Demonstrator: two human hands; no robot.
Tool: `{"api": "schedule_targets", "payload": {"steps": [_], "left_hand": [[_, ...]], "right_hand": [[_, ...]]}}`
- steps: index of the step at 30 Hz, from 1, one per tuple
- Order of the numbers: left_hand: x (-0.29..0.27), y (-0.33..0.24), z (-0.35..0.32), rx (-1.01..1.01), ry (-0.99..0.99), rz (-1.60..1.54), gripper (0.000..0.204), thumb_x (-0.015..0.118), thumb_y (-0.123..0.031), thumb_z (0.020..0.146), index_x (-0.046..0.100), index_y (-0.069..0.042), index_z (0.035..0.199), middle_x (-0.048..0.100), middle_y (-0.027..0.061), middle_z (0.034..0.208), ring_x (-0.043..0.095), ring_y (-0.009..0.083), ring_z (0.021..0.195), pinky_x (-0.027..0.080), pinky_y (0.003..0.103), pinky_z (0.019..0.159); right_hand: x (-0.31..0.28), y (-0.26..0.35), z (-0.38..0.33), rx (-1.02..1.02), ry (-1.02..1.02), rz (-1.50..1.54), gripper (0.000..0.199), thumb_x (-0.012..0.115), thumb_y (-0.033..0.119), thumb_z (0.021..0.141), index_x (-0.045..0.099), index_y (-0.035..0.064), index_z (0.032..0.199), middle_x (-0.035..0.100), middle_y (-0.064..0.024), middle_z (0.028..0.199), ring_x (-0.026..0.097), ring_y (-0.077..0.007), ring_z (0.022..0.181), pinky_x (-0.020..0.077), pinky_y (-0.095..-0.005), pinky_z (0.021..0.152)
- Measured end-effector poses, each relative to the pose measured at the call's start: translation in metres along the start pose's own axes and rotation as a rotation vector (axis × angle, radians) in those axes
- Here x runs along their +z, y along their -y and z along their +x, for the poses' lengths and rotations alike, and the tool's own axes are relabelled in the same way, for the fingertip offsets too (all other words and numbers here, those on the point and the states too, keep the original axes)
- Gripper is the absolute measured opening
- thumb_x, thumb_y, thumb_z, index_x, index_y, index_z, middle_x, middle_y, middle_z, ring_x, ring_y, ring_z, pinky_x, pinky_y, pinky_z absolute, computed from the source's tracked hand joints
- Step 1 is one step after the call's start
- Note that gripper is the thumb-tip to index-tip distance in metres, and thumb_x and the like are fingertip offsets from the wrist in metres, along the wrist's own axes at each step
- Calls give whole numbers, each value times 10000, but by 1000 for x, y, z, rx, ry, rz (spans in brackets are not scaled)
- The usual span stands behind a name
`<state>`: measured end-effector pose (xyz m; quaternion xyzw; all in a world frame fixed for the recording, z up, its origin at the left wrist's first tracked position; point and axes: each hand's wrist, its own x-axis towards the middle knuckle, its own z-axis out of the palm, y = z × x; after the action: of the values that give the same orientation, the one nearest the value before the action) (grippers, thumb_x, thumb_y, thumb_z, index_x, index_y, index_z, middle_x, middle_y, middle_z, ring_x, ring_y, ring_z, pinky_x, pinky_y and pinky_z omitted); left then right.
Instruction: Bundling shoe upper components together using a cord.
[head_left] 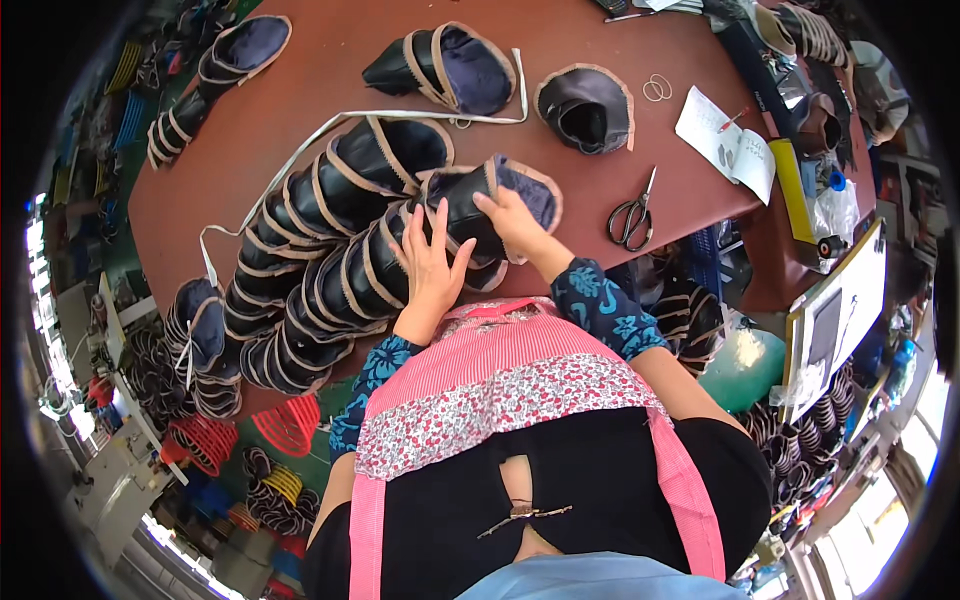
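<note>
Two long rows of nested black shoe uppers [320, 205] with tan zigzag-cut edges lie side by side on the table, slanting toward the lower left. My right hand [520, 228] grips the shoe upper [463, 208] at the right end of the nearer row, thumb on its black side; some of those fingers are hidden. Dark fuzzy lining shows in its opening. Spread fingers of my left hand [430, 268] rest against the same row, just left of that upper. A white cord [300, 150] runs behind the rows.
The reddish-brown table [630, 35] also carries single uppers [590, 105], black-handled scissors [632, 222], rubber bands [657, 88] and an open notebook [725, 145] with a red pen [733, 120]. Red wire baskets [290, 425] stand below the near left edge. More uppers [690, 325] hang at the right.
</note>
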<state>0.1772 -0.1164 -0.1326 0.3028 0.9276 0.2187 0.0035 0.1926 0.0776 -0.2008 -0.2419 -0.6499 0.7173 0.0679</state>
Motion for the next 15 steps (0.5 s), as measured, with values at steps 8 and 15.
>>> {"api": "schedule_targets", "payload": {"steps": [8,15], "left_hand": [[-11,-4,12,-40,110,75,857,797,-429,998,389,-272,1734,317,265,1741,321,523,1598,230,788,1224],[-18,-14,9,-102,99,65,999,880,-477,896,383,-265,1736,326,253,1741,336,505,1593,221,766,1239]], "right_hand": [[4,11,0,25,-102,-460,459,680,383,1054,648,-75,1066,724,-375,1022,706,-557,1047,553,-590,902],[23,8,7,-101,112,-414,456,726,349,1051,636,-98,1038,699,-332,911,740,-456,928,542,-494,788]]}}
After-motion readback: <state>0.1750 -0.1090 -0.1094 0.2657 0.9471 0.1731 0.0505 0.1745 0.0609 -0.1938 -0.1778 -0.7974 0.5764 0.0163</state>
